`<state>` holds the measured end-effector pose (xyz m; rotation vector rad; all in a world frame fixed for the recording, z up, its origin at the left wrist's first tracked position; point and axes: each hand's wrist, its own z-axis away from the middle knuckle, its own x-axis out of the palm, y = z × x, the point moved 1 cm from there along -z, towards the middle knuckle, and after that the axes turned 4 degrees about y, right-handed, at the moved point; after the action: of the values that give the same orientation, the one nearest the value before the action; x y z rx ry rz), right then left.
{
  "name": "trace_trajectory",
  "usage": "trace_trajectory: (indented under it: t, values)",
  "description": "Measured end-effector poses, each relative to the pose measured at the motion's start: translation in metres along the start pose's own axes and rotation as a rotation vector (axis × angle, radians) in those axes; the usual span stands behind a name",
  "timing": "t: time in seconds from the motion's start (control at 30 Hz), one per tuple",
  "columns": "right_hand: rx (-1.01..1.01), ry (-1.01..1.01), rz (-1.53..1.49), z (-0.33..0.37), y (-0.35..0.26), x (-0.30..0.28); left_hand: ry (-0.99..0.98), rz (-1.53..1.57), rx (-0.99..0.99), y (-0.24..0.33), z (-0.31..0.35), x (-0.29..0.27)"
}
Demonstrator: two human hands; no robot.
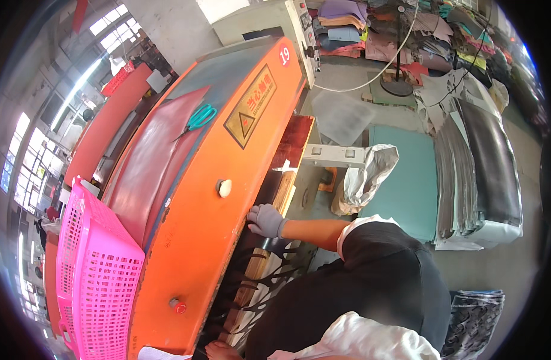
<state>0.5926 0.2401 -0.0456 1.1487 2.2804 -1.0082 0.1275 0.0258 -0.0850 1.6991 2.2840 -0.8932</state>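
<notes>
Along the lower edge of the orange machine beam (pixel 227 198), my right hand (pixel 266 221) wears a grey glove. Its fingers curl against dark material under the beam; what they grip, if anything, is hidden. My left hand (pixel 222 351) is bare and only partly in view at the bottom edge, close to the same beam. Its fingers are mostly hidden. Between the hands lies a black sheet (pixel 269 270) with cut-out gaps and thin curved strips, over a wooden board (pixel 251 279).
On the beam lie a reddish sheet (pixel 155 150) and teal-handled scissors (pixel 200 117); a red button (pixel 178 306) sits on its front. A pink basket (pixel 101 276) stands left. To the right are a crumpled sack (pixel 365 180), a green sheet (pixel 401 180) and stacked dark sheets (pixel 491 162).
</notes>
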Motion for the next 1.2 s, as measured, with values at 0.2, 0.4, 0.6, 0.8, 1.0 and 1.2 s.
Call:
trace_trajectory:
  t: [0.2,0.4,0.6,0.8,1.0,1.2]
  values:
    - [-0.034,-0.170,0.219,0.006,0.034,-0.016,-0.256,0.152,-0.279,0.004,-0.004,-0.003]
    - [-0.083,-0.369,0.320,0.023,0.033,-0.012,-0.220,0.420,-0.273,-0.015,0.021,-0.004]
    - [-0.024,-0.253,0.174,0.036,0.004,-0.036,-0.281,0.356,-0.367,-0.024,0.022,-0.035]
    - [0.043,-0.112,0.029,0.077,0.003,-0.061,-0.317,0.334,-0.319,-0.025,0.032,-0.087]
    - [0.132,-0.102,0.145,0.068,-0.007,-0.046,-0.280,0.383,-0.294,-0.036,0.008,-0.088]
    - [0.258,-0.141,-0.043,0.049,-0.020,-0.035,-0.251,0.439,-0.303,-0.041,0.008,-0.080]
